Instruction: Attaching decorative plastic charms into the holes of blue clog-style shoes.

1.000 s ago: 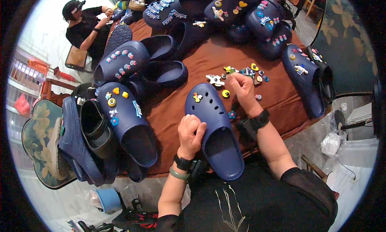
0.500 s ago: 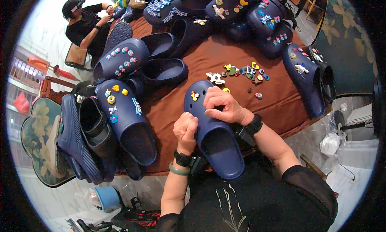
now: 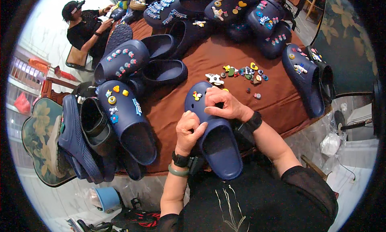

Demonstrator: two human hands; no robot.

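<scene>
A dark blue clog (image 3: 222, 151) lies in front of me, toe away from me and heel end against my shirt. On its toe sits a yellow-and-white charm (image 3: 197, 95) among open holes. My left hand (image 3: 188, 131) is closed at the clog's left side, thumb resting on the edge of the upper. My right hand (image 3: 226, 104) is curled over the right part of the upper, thumb bent toward the fingers; whatever is under its fingertips is hidden. Beyond the toe lie a white-and-black charm (image 3: 215, 79) and a loose pile of small coloured charms (image 3: 250, 73).
A decorated blue clog (image 3: 124, 115) and several more stand on the left of the brown-clothed table (image 3: 277, 95). Further clogs (image 3: 167, 15) crowd the back, and another (image 3: 301, 77) rests at right. At far left a person (image 3: 86, 29) handles shoes. A blue bucket (image 3: 107, 198) stands below.
My left thumb has stretched out onto the clog's upper, where before it was tucked in. My right hand has shifted only slightly on the clog. The heel end has moved a little left.
</scene>
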